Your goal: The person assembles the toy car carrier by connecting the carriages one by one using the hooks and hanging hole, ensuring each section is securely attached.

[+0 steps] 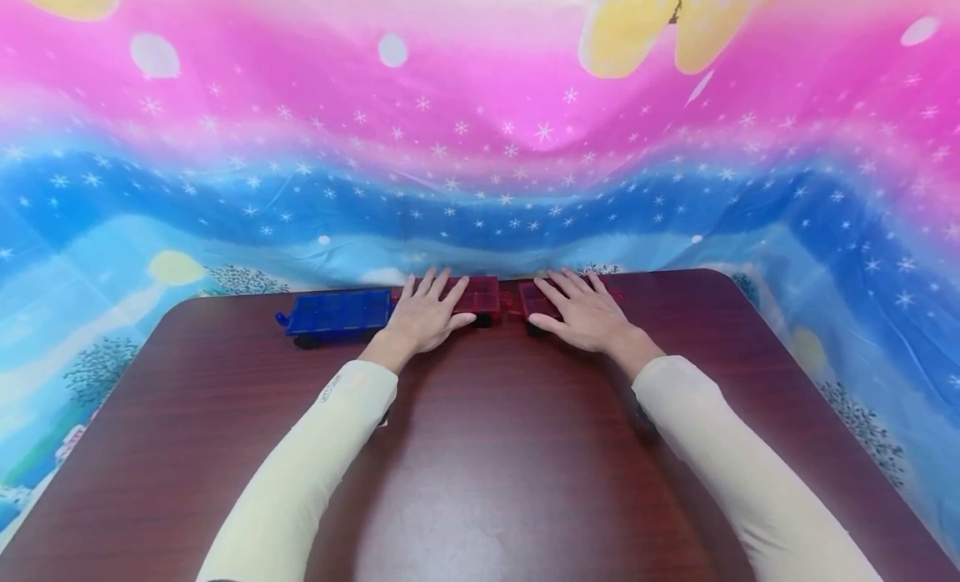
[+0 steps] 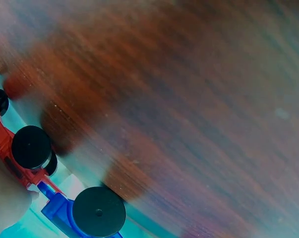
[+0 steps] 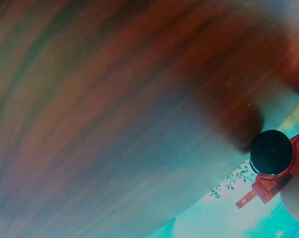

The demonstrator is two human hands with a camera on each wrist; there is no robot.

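My left hand [image 1: 426, 313] lies with straight, spread fingers on top of a red toy wagon [image 1: 482, 293] at the table's far edge. On a second red toy wagon [image 1: 531, 298], just to the right, my right hand [image 1: 583, 317] rests the same way. A blue toy wagon [image 1: 341, 312] stands left of my left hand, its hook pointing left. In the left wrist view, a blue coupling [image 2: 50, 191] meets the red wagon's end. The right wrist view shows a bare red hook [image 3: 247, 199] past a black wheel [image 3: 271, 152]. Between the red wagons, the link is too small to judge.
The wagons line up along the far edge of the dark wooden table [image 1: 480, 482]. Close behind that edge hangs a pink and blue printed cloth [image 1: 480, 190], which also runs down both sides.
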